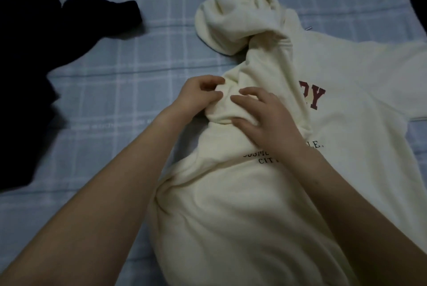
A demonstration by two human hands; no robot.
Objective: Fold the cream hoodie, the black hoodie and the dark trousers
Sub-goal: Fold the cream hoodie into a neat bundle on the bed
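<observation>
From the head camera, a cream fleece hoodie with dark red block letters and small black print on its chest (346, 147) lies face up across a pale blue checked bedsheet (111, 66). Its left sleeve is drawn over the chest, bunched and rumpled, and its hood (235, 15) sits crumpled at the far end, opening upward. The person's left hand (196, 96) is at the edge of the bunched sleeve, fingers curled and pinching a fold of the cream fabric between thumb and fingertips. The right hand (265, 114) rests just beside it on the same bunch, fingers spread and lying on the cloth, thumb tucked under a ridge of it; it partly covers the black print. Both bare forearms reach in from the near edge. To the far left, well apart from the cream one, a black garment (27, 54) lies heaped on the sheet, one cuffed sleeve (111, 11) stretching toward the middle. Whether that dark mass is hoodie, trousers or both, I cannot tell.
</observation>
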